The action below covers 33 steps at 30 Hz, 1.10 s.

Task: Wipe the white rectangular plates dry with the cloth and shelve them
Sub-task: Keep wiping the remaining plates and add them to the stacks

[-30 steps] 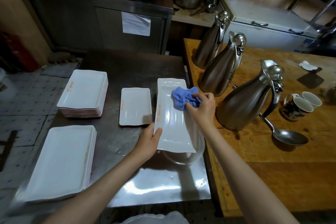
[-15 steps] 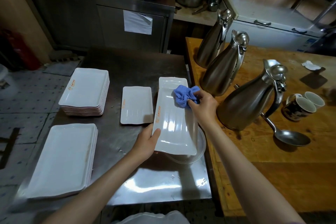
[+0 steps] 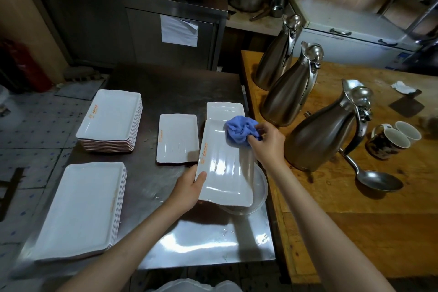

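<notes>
My left hand (image 3: 188, 191) grips the near left corner of a long white rectangular plate (image 3: 225, 168), holding it raised above a clear bowl (image 3: 259, 194). My right hand (image 3: 267, 142) holds a bunched blue cloth (image 3: 239, 131) against the far end of that plate. Behind it another long plate (image 3: 224, 110) lies flat on the steel table (image 3: 206, 242). A smaller white plate (image 3: 177, 137) lies to the left. Two stacks of white plates stand further left, a far stack (image 3: 111, 118) and a near stack (image 3: 83, 206).
On the wooden table (image 3: 355, 225) to the right stand three steel jugs (image 3: 320, 135), two mugs (image 3: 391, 140) and a large spoon (image 3: 376, 179). A steel cabinet (image 3: 142, 31) with pots stands behind. More white plates (image 3: 194, 287) show at the bottom edge.
My left hand has lifted the long plate off the one beneath it and drawn it nearer, uncovering that plate's far end. The cloth stays at the plate's far end.
</notes>
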### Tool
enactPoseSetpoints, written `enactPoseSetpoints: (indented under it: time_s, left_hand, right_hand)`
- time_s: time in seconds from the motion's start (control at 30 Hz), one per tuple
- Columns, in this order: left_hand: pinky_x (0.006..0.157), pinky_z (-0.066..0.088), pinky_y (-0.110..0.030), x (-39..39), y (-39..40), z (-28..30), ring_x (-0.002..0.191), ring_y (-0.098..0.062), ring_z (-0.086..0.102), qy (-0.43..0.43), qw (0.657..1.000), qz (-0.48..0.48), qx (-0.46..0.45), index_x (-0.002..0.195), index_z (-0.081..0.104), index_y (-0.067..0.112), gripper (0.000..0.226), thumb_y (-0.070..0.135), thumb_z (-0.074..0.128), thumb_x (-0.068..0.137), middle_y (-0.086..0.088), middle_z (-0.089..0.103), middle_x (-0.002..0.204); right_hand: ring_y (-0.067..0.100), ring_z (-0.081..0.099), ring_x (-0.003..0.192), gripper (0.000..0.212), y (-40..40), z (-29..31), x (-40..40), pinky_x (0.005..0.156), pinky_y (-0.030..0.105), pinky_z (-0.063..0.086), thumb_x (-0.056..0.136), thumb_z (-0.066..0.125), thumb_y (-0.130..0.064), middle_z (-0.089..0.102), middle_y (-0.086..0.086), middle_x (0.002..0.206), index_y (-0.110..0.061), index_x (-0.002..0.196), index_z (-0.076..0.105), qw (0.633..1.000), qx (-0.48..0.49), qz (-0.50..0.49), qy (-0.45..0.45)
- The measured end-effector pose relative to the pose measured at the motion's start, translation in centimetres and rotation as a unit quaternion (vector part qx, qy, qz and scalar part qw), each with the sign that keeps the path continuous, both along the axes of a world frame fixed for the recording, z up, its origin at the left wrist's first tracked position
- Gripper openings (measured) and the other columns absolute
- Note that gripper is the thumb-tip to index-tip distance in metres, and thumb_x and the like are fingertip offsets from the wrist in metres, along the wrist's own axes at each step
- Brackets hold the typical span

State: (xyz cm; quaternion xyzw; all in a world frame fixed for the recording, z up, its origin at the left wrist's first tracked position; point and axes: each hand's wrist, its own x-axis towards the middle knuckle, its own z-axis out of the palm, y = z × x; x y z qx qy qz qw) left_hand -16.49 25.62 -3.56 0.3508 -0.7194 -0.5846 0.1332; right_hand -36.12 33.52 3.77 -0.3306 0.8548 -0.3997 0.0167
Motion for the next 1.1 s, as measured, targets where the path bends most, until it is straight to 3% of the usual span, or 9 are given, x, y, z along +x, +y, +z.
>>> enactPoseSetpoints:
  time_s: [0.13,0.3,0.43,0.57,0.7,0.87,1.0,1.1]
  left_hand:
    - [0.098,0.045,-0.032,0.0,-0.5,0.1,0.115,-0.019,0.057,-0.002,1.000,-0.004,0.007,0.137,0.049,0.013,0.037,0.021,0.039,0.101,-0.002,0.060,0.127]
    - [0.094,0.045,-0.027,-0.1,-0.4,0.6,0.112,-0.017,0.059,0.018,0.999,-0.026,0.024,0.135,0.049,0.014,0.035,0.018,0.040,0.102,0.000,0.061,0.123]
    - [0.090,0.048,-0.022,0.0,-0.4,0.7,0.111,-0.012,0.060,0.017,0.998,-0.053,0.022,0.134,0.051,0.015,0.035,0.020,0.042,0.101,0.002,0.062,0.125]
    - [0.101,0.046,-0.035,0.3,-0.6,0.5,0.113,-0.013,0.059,0.017,0.998,-0.054,0.024,0.136,0.050,0.016,0.037,0.022,0.044,0.100,0.002,0.062,0.126]
    - [0.098,0.047,-0.033,0.3,-0.6,0.8,0.111,-0.013,0.059,0.027,0.998,-0.039,0.028,0.131,0.052,0.019,0.033,0.023,0.048,0.099,0.003,0.063,0.122]
    - [0.089,0.039,-0.021,0.2,-1.2,1.2,0.112,-0.009,0.054,0.046,0.999,-0.023,0.007,0.128,0.052,0.019,0.031,0.022,0.052,0.096,0.006,0.060,0.120]
    - [0.078,0.042,-0.007,0.2,-1.4,1.0,0.097,0.001,0.056,0.063,0.998,-0.005,0.014,0.112,0.053,0.023,0.019,0.017,0.056,0.094,0.011,0.061,0.107]
    - [0.074,0.049,-0.015,0.3,-1.7,0.5,0.088,-0.007,0.061,0.068,0.997,0.021,0.039,0.095,0.057,0.024,0.010,0.014,0.059,0.093,0.005,0.066,0.095]
  right_hand:
    - [0.013,0.055,0.082,0.019,-0.4,0.4,0.3,0.072,0.022,0.048,0.076,0.070,-0.003,0.058,0.001,0.090,-0.009,0.093,0.063,0.998,-0.023,-0.007,0.065]
    - [0.008,0.046,0.086,0.027,-1.5,-0.3,1.5,0.067,0.001,0.035,0.080,0.068,-0.002,0.057,0.009,0.103,-0.006,0.107,0.066,0.997,0.016,-0.001,0.069]
    - [0.009,0.051,0.091,0.026,-2.1,-0.6,2.4,0.071,-0.002,0.034,0.081,0.068,-0.003,0.060,0.008,0.106,-0.005,0.107,0.069,0.998,0.008,0.019,0.059]
    - [0.011,0.054,0.096,0.025,-2.2,-0.5,2.8,0.072,0.000,0.037,0.083,0.066,-0.001,0.060,0.006,0.108,-0.006,0.107,0.069,0.998,0.018,0.057,0.035]
    - [0.007,0.049,0.098,0.024,-2.1,-0.5,4.0,0.073,-0.006,0.034,0.085,0.064,-0.001,0.057,0.006,0.110,-0.006,0.108,0.069,0.995,0.037,0.094,0.007]
    - [0.022,0.056,0.100,0.023,-1.4,-1.6,5.9,0.081,0.005,0.035,0.083,0.066,0.000,0.059,0.013,0.107,-0.002,0.105,0.069,0.982,0.069,0.177,0.022]
    - [0.032,0.057,0.089,0.021,-0.5,-2.9,7.1,0.076,0.008,0.030,0.073,0.072,0.002,0.062,0.016,0.095,-0.002,0.094,0.073,0.972,0.072,0.214,0.059]
    - [0.031,0.056,0.082,0.021,0.1,-3.2,8.0,0.071,0.009,0.029,0.066,0.073,0.004,0.063,0.014,0.089,-0.004,0.086,0.075,0.965,0.080,0.243,0.061]
